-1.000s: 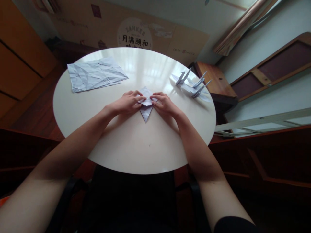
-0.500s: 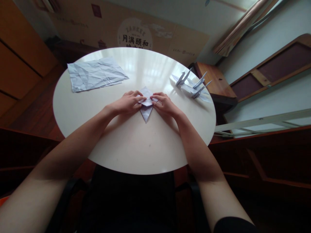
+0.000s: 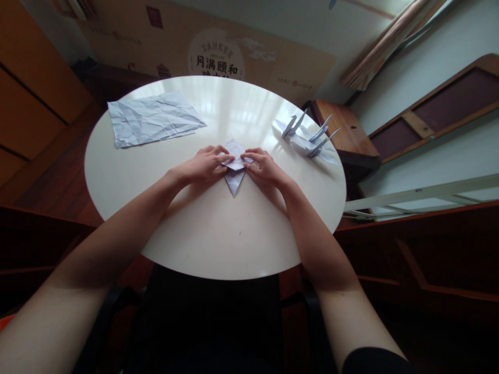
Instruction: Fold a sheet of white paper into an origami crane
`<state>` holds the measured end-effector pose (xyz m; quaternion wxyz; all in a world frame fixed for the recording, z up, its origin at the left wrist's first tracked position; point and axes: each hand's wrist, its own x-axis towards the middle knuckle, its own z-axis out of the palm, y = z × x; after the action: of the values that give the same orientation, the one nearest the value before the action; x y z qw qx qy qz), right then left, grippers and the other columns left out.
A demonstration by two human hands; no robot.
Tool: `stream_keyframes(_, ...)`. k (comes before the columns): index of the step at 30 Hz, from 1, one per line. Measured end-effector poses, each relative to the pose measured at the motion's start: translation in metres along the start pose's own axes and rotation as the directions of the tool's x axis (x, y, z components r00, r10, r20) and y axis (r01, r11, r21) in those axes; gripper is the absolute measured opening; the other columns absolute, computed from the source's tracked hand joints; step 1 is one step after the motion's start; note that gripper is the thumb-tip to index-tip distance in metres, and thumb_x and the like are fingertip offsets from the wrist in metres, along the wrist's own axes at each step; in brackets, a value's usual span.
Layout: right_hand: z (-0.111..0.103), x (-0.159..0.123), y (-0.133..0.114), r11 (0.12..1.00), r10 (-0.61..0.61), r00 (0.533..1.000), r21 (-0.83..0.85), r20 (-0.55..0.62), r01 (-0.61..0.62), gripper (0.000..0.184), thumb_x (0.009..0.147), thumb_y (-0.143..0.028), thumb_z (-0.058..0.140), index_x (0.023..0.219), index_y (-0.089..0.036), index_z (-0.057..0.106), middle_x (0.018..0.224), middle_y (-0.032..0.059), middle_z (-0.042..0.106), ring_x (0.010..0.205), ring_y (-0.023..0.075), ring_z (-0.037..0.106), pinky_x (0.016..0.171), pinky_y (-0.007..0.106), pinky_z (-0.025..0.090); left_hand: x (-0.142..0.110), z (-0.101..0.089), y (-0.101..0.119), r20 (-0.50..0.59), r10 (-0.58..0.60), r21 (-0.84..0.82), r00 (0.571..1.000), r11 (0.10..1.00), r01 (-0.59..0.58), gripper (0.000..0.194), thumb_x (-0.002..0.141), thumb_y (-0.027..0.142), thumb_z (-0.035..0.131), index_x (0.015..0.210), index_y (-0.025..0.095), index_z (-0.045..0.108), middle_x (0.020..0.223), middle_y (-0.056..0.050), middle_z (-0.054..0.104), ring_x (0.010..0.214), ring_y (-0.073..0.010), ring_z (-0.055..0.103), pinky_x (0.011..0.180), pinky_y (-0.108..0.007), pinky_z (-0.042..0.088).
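So both hands are working on a small piece of folded white paper around the middle of a glossy white oval table, with one corner of it pointing back at the person. The left hand is pressing on its left side, fingers curled in close, and the right hand is doing pretty much the same from the right. The fingertips are nearly meeting on top, and I can't really tell whether either hand is pinching the paper or just holding it down flat. Over on the far left of the table, a big crumpled sheet is lying spread out, creases all over it. On the far right, some folded paper cranes are sitting bunched together, pointy bits sticking up, well apart from the hands. Past them, a wooden cabinet is standing just beyond the table's edge.
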<state>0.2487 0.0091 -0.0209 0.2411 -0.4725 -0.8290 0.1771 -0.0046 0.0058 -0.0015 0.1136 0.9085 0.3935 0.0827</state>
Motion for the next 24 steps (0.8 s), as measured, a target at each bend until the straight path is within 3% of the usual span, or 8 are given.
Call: stream_keyframes(24, -0.0019, 0.0001, -0.0001, 1.000, 0.008, 1.000, 0.008, 0.018, -0.008, 0.037, 0.093, -0.041, 0.063, 0.124, -0.025, 0.073, 0.135, 0.0109, 0.060, 0.128, 0.0319, 0.055, 0.116, 0.052, 0.040, -0.0030, -0.0038, 0.0033, 0.007, -0.007, -0.003, 1.000, 1.000, 0.007, 0.046, 0.102, 0.038, 0.045, 0.147, 0.030, 0.054, 0.144, -0.007, 0.050, 0.130, -0.0305, 0.046, 0.117, -0.044, 0.030)
